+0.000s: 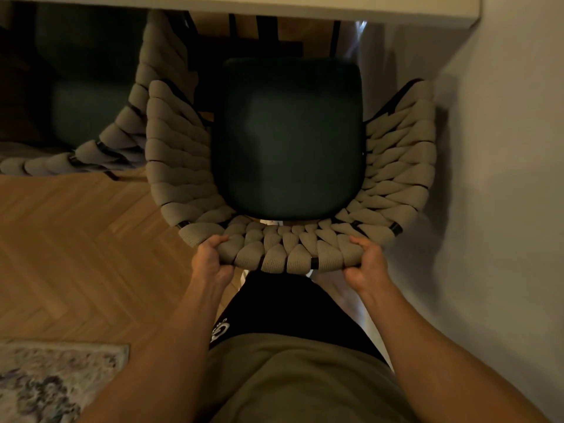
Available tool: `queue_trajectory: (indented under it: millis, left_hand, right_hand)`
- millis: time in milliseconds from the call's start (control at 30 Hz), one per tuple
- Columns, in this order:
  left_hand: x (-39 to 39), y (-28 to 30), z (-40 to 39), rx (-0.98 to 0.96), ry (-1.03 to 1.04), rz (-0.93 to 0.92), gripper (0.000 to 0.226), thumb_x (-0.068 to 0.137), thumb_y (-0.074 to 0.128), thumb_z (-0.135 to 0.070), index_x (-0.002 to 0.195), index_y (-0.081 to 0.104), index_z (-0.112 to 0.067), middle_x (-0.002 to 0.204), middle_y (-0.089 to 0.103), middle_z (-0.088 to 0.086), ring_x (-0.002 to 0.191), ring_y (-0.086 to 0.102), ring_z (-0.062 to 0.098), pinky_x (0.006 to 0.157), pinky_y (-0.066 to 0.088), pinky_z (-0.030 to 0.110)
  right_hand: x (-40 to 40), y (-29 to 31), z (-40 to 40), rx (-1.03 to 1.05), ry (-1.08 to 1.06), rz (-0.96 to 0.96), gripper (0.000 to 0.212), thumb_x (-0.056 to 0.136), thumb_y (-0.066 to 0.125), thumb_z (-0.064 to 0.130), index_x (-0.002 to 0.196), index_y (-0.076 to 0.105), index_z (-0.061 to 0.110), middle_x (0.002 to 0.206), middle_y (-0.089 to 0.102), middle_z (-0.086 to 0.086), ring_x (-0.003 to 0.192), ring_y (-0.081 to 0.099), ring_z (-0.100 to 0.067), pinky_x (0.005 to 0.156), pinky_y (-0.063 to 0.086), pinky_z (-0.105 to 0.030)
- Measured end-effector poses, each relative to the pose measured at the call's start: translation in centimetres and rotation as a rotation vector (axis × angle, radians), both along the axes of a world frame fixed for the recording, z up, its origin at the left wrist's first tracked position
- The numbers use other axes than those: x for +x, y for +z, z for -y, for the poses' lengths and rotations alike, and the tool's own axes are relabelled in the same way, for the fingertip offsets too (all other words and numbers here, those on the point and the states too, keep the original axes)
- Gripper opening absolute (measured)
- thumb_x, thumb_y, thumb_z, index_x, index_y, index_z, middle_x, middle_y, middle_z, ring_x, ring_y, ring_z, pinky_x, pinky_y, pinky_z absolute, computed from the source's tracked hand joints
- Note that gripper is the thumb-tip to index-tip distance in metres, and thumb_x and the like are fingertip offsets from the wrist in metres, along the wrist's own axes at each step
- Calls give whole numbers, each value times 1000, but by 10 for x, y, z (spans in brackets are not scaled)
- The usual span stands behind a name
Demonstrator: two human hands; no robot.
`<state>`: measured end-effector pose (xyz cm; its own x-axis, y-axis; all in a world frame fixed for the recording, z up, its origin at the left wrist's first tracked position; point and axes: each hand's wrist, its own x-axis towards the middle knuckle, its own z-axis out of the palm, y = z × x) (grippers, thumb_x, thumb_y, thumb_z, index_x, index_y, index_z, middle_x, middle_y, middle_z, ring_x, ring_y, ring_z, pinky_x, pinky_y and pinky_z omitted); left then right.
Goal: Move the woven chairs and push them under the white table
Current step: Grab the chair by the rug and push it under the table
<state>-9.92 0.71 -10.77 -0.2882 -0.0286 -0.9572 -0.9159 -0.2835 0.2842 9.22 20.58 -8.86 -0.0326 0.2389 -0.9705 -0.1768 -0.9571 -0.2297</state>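
Note:
A woven chair (180, 166) with thick beige cords and a dark green seat cushion stands right below me, seen from above. My left hand (210, 259) grips the left part of its curved backrest rim. On the right part of the same rim my right hand (364, 264) holds on, fingers curled over the cords. The chair's front points at the white table (396, 6), whose edge runs along the top of the view; the seat's front lies just short of that edge. A second woven chair (134, 117) stands at the left, partly under the table.
A pale wall (503, 178) runs close along the chair's right side. Herringbone wood floor (76, 239) spreads to the left. A patterned rug corner (55, 380) lies at the lower left. Dark table legs (265, 32) show under the tabletop.

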Motion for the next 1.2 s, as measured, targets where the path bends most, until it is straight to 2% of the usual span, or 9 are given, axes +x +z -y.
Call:
queue_trajectory:
  millis: [133, 267, 467, 633, 800, 900, 1000, 1133, 1200]
  left_hand:
    - [-4, 8, -17, 43, -4, 4, 26, 86, 57, 8, 106, 60, -9, 124, 63, 18, 110, 65, 38, 83, 56, 55]
    - [-25, 3, -36, 29, -5, 11, 31, 85, 59, 7, 109, 60, -11, 129, 61, 18, 112, 64, 39, 95, 53, 58]
    - [-50, -4, -68, -8, -30, -31, 41, 83, 60, 7, 121, 60, -10, 127, 62, 17, 109, 65, 36, 78, 59, 51]
    - [-66, -9, -94, 0, -50, -30, 34, 85, 59, 6, 114, 57, -12, 130, 59, 18, 116, 62, 39, 96, 51, 61]
    - [-88, -2, -120, 3, -50, -62, 46, 90, 55, 8, 125, 42, -18, 119, 54, 15, 114, 59, 38, 73, 55, 54]
    - [-107, -3, -134, -17, -56, -79, 66, 87, 58, 8, 145, 38, -15, 131, 52, 17, 116, 58, 40, 93, 52, 60]
    - [-117, -2, -143, -40, -89, -111, 67, 86, 57, 9, 146, 39, -12, 132, 54, 20, 112, 60, 41, 96, 50, 61]
    - [-118, 3, -141, -60, -140, -99, 63, 87, 59, 4, 145, 39, -12, 131, 55, 20, 108, 62, 40, 82, 57, 55]
    - [-118, 4, -137, -57, -180, -71, 62, 87, 64, -3, 144, 42, -11, 129, 59, 19, 107, 65, 40, 72, 60, 53]
  right_hand:
    - [-4, 2, -18, 12, -6, 14, 47, 82, 64, -2, 128, 63, 9, 122, 68, -18, 106, 67, -36, 70, 59, -43]
    - [-22, -3, -36, 10, 10, 60, 73, 60, 74, 2, 131, 63, 11, 126, 68, -18, 108, 68, -37, 70, 62, -45]
    - [-49, -15, -63, 3, 57, 47, 44, 86, 63, 4, 129, 62, 9, 123, 67, -19, 107, 66, -35, 76, 57, -46]
    - [-66, -29, -88, 24, 91, 27, 45, 88, 61, 6, 133, 61, 10, 128, 66, -17, 112, 66, -34, 76, 58, -45]
    - [-84, -35, -107, 40, 128, -3, 46, 92, 58, 9, 138, 56, 10, 128, 64, -19, 108, 66, -35, 70, 63, -46]
    - [-100, -37, -120, 44, 139, -16, 45, 93, 58, 8, 138, 55, 11, 128, 63, -20, 107, 65, -36, 78, 59, -49]
    - [-110, -40, -129, 34, 155, 9, 45, 92, 60, 8, 137, 55, 13, 126, 64, -21, 107, 66, -38, 75, 60, -50]
    - [-110, -39, -129, 25, 204, 4, 45, 92, 66, 18, 135, 57, 14, 123, 67, -18, 106, 67, -38, 64, 61, -50]
    - [-106, -32, -128, 36, 215, -41, 44, 93, 68, 29, 131, 54, 13, 121, 64, -16, 109, 64, -37, 73, 59, -54]
